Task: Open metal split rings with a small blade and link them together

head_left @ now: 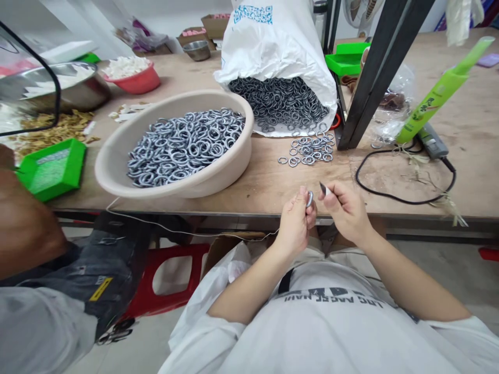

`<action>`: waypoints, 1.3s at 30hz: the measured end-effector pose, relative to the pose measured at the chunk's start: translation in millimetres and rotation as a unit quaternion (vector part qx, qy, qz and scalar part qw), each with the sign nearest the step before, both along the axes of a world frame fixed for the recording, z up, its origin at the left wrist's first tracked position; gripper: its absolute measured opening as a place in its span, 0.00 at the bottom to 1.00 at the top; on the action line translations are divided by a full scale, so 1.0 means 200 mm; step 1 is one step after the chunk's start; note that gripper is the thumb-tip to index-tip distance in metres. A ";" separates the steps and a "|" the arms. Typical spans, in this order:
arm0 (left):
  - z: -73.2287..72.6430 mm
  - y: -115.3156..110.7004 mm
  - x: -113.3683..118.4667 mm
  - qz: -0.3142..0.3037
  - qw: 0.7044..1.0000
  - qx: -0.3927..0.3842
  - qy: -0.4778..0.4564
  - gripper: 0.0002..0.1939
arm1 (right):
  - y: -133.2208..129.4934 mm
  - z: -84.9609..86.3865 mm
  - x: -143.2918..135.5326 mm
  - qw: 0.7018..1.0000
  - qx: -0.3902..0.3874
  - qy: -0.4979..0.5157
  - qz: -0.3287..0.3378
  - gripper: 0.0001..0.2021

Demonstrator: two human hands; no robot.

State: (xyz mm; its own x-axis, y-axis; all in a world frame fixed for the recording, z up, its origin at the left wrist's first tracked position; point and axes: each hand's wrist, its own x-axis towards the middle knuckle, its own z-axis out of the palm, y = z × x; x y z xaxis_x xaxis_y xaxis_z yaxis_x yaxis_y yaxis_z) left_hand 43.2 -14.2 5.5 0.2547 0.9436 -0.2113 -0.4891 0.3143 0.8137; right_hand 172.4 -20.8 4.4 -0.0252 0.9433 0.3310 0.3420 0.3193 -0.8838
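Observation:
My left hand (295, 221) pinches one grey metal ring (310, 199) between thumb and fingers, near the table's front edge. Just to its right, my right hand (348, 212) is closed on a small knife (323, 188) with a short dark blade; part of its pale handle shows at the thumb. The blade's tip points toward the ring, with a small gap between them. Beyond my hands lies a loose pile of similar rings (312, 149). It spreads from the mouth of a white sack (273, 49) full of darker rings. A large beige basin (234, 171) heaped with rings stands to the left.
A dark metal post (376, 78) rises at the right, beside a green tube (432, 104) and a black cable (405, 200). Green trays (72, 169), a red bowl (136, 80) and a steel basin (86, 91) stand at the left. A seated person's arm (27, 223) is close by there.

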 end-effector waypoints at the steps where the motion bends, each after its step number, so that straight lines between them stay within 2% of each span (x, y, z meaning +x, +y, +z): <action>1: 0.00 0.00 0.00 0.005 1.000 -0.010 -0.007 0.29 | -0.02 0.01 0.01 0.997 0.027 -0.065 0.003 0.18; 4: 0.01 -0.01 0.00 0.033 0.999 -0.028 -0.022 0.29 | -0.06 0.01 0.01 0.973 0.080 -0.216 0.004 0.19; 7: 0.02 -0.01 0.01 0.042 0.998 -0.029 -0.030 0.29 | -0.08 0.01 0.00 0.958 0.094 -0.269 -0.007 0.19; 14: 0.02 -0.02 0.02 0.049 0.998 -0.023 -0.031 0.29 | -0.06 0.02 0.00 0.960 0.082 -0.267 0.007 0.20; 20: -0.02 0.01 0.01 0.032 0.998 -0.043 -0.040 0.28 | -0.06 -0.01 -0.05 0.982 0.005 -0.189 0.025 0.22; 23: -0.06 0.01 -0.04 0.032 0.999 -0.022 -0.018 0.28 | 0.03 -0.03 -0.04 0.985 -0.030 -0.171 0.011 0.23; 26: -0.10 -0.01 -0.11 0.024 0.999 0.031 0.026 0.28 | 0.21 -0.02 0.01 0.981 -0.039 -0.177 -0.070 0.25; 28: -0.12 -0.01 -0.17 0.027 0.997 0.045 0.049 0.27 | 0.35 -0.01 0.03 0.958 -0.038 -0.265 -0.104 0.26; 32: -0.11 0.06 -0.28 0.040 0.995 0.040 0.082 0.23 | 0.61 -0.01 -0.06 0.909 -0.008 -0.413 -0.055 0.18; 35: -0.08 0.12 -0.35 0.044 0.996 0.037 0.067 0.22 | 0.71 -0.02 -0.14 0.889 -0.005 -0.456 -0.034 0.14; 37: -0.06 0.16 -0.38 0.053 0.998 0.021 0.037 0.21 | 0.71 -0.02 -0.15 0.903 -0.008 -0.428 -0.035 0.11; 39: -0.05 0.17 -0.37 0.050 0.999 -0.011 -0.005 0.19 | 0.65 -0.01 -0.14 0.944 -0.009 -0.328 -0.016 0.08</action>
State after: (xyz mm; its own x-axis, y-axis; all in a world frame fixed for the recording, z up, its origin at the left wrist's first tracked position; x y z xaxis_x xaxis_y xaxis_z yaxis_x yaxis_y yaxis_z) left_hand -31.4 20.3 -5.2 0.1606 0.9600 -0.2294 -0.5266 0.2800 0.8027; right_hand 143.7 108.2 3.2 -0.1906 0.9525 0.2373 0.8277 0.2859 -0.4829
